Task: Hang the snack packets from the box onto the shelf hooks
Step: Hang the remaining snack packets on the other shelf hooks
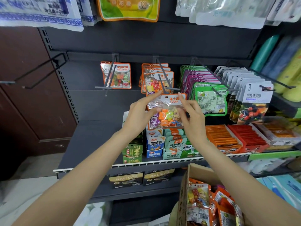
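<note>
I hold an orange-edged clear candy packet (167, 111) marked SUGAR just below the tip of a dark shelf hook (164, 82). My left hand (140, 115) pinches its left edge between thumb and forefinger. My right hand (192, 116) pinches its right edge. The packet's hang hole sits a little under the hook's crossbar. Several matching packets (156, 77) hang further back on that hook. A cardboard box (195, 173) at the lower right holds several more orange packets (200, 201).
A hook to the left carries one gummy packet (117, 75); two bare hooks (37, 70) stick out at far left. Purple, green and white packets (210, 97) crowd the hooks to the right. Snack cartons (154, 144) stand on the shelf below my hands.
</note>
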